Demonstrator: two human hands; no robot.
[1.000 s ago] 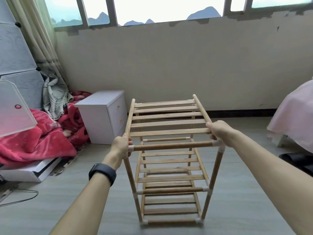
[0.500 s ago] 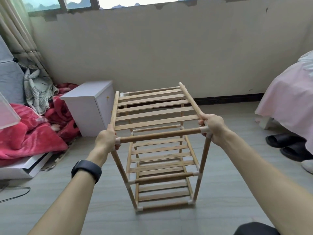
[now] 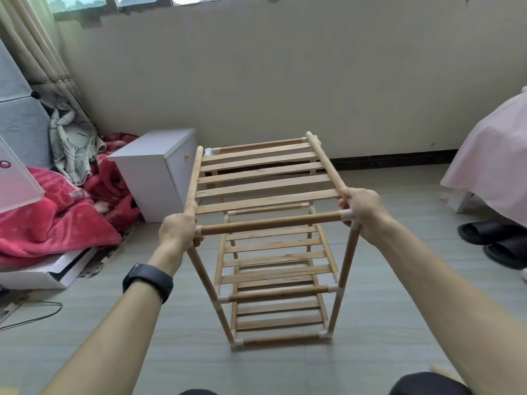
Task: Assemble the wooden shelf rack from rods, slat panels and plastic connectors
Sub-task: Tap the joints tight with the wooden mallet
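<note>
The wooden shelf rack [image 3: 268, 223] stands upright on the grey floor in front of me, three slat tiers joined by rods and white plastic connectors. My left hand [image 3: 178, 230] grips its near top left corner, fingers curled round the side rod. My right hand [image 3: 363, 212] grips the near top right corner, covering part of the white connector [image 3: 346, 215]. The front top rod [image 3: 271, 223] runs between both hands. A black watch sits on my left wrist.
A white cabinet [image 3: 155, 172] stands just left of the rack, with red blankets [image 3: 57, 215] and grey cloth beyond. A wall lies behind. A pink-covered bed [image 3: 493, 166] and black slippers [image 3: 493, 240] are on the right. A thin wire lies on the floor at left.
The view has dropped and shifted, so less window shows. Both hands keep their grip on the top corners; the rack seems to stay upright in about the same spot.
</note>
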